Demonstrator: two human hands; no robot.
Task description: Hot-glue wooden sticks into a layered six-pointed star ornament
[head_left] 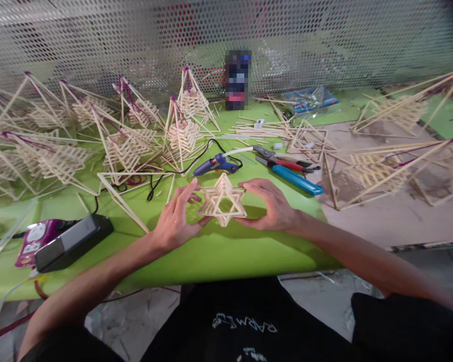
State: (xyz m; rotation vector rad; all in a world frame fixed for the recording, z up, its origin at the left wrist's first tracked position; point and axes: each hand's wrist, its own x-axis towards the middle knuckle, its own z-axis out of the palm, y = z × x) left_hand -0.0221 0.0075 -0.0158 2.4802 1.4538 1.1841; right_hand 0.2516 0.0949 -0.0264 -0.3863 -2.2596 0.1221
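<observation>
Between my two hands a star-shaped stack of wooden sticks (226, 213) is held over the green tabletop, its star face toward me. My left hand (177, 213) grips the star's left points, thumb below and fingers above. On the opposite side, my right hand (270, 203) pinches the right points the same way. Just beyond the star lies a blue hot glue gun (217, 165) with a glue stick in its back end. A blue utility knife (297, 180) and red-handled pliers (287, 162) rest to the right of it.
Several stick pyramids with purple-tied tops (128, 146) crowd the left and back. More stand on a wooden board (362, 223) at right. Loose sticks (256, 130) lie behind the glue gun. A purple power strip (40, 239) and black adapter (75, 244) sit front left.
</observation>
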